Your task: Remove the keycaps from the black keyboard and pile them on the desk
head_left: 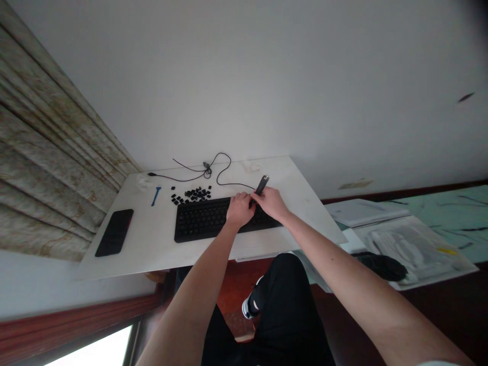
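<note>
A black keyboard (202, 219) lies on the white table under both my hands. My right hand (271, 202) is closed round a dark slim tool with a silvery end (261, 186), held tilted over the right part of the keyboard. My left hand (241, 208) rests on the keyboard just left of the tool, its fingers bent over the far edge. The tool's lower tip is hidden between the hands. Beyond the keyboard's left part lie several loose black keycaps (197, 194) in a scattered heap.
A black cable (207, 172) with a tied bundle runs along the back of the white table (152, 249). At the left lie a blue tool (156, 196) and a black phone (115, 233). Papers and a clear plastic bag (396, 244) sit on a lower surface at the right.
</note>
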The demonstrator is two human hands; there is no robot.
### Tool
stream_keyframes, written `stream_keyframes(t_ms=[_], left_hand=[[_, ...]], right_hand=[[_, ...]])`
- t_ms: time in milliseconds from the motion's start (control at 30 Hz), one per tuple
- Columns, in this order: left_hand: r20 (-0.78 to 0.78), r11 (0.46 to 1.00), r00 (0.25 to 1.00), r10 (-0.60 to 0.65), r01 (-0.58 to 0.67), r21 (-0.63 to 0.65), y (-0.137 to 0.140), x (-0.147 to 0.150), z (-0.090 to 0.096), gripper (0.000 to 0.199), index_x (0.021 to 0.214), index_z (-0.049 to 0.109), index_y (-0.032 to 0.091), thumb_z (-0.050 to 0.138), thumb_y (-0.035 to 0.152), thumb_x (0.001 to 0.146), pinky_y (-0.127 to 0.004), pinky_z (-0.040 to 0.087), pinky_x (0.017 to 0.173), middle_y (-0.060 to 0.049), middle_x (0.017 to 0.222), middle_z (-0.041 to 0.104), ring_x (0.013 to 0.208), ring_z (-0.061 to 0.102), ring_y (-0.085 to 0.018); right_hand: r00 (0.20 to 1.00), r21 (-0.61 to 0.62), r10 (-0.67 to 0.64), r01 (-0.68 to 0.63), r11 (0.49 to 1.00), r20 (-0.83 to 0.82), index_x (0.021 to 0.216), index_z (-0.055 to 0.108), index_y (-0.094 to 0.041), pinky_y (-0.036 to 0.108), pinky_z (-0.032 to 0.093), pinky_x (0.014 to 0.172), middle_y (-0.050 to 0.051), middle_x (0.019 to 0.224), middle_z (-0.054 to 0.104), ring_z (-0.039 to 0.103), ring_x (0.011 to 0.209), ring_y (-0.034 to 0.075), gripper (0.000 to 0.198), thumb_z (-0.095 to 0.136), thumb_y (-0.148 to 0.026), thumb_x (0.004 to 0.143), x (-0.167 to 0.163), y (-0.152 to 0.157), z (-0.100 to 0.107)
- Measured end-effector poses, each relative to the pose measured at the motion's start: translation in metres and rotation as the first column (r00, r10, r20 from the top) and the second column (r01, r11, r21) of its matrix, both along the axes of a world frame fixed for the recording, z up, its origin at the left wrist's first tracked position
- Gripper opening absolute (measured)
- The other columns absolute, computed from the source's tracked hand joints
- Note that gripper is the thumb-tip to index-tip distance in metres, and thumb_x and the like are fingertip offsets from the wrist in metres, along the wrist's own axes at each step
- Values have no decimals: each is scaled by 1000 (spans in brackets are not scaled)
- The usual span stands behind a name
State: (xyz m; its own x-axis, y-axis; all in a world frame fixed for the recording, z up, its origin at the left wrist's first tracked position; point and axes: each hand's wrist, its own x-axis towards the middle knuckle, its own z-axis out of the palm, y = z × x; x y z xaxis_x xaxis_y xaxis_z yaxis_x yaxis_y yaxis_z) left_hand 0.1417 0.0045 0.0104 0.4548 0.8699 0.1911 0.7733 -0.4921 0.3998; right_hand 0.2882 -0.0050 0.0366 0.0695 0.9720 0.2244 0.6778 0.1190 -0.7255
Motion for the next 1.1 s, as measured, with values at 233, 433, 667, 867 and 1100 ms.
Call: stream_keyframes(t_ms=[233, 433, 667, 867, 1100], left_hand=[[-25, 1000, 1000, -14, 14, 6, 0, 0, 0, 24, 110, 67, 20, 48, 32, 101, -45, 44, 95, -12, 111, 65, 111, 57, -29], [-34, 1000, 999, -23, 22, -13, 0, -1, 0, 24, 116, 65, 23, 48, 30, 100, -44, 43, 97, -11, 112, 64, 113, 56, -29], [-43, 999, 998, -39, 38, -31, 0, -1, 3, 24, 115, 64, 22, 46, 26, 100, -45, 41, 98, -11, 116, 64, 115, 55, -29], [-91, 998, 995, -41, 37, -40, -1, 0, 4, 25, 118, 61, 21, 44, 23, 99, -43, 40, 101, -10, 122, 63, 119, 53, -27], [-128, 999, 991, -31, 28, -23, 0, 1, 1, 25, 118, 59, 19, 43, 30, 102, -43, 40, 99, -11, 120, 62, 117, 53, -28]], right_hand=[[972, 85, 53, -35, 996, -229, 92, 72, -21, 34, 60, 76, 7, 85, 77, 76, 80, 24, 22, 65, -41, 88, 1, -23, -16], [964, 96, 44, -20, 995, -262, 96, 70, -22, 35, 60, 80, 7, 92, 77, 75, 85, 25, 27, 61, -47, 90, -4, -33, -20], [988, 148, 12, 12, 989, -156, 100, 70, -23, 34, 58, 86, 8, 102, 77, 75, 91, 25, 26, 57, -45, 94, -6, -38, -31], [993, 297, 30, 5, 955, -111, 103, 70, -22, 36, 59, 88, 9, 106, 77, 75, 94, 25, 27, 56, -44, 96, -8, -40, -42], [999, 125, 44, -41, 991, -21, 93, 72, -20, 34, 60, 74, 8, 86, 78, 76, 80, 26, 22, 61, -39, 93, 4, -17, -21]])
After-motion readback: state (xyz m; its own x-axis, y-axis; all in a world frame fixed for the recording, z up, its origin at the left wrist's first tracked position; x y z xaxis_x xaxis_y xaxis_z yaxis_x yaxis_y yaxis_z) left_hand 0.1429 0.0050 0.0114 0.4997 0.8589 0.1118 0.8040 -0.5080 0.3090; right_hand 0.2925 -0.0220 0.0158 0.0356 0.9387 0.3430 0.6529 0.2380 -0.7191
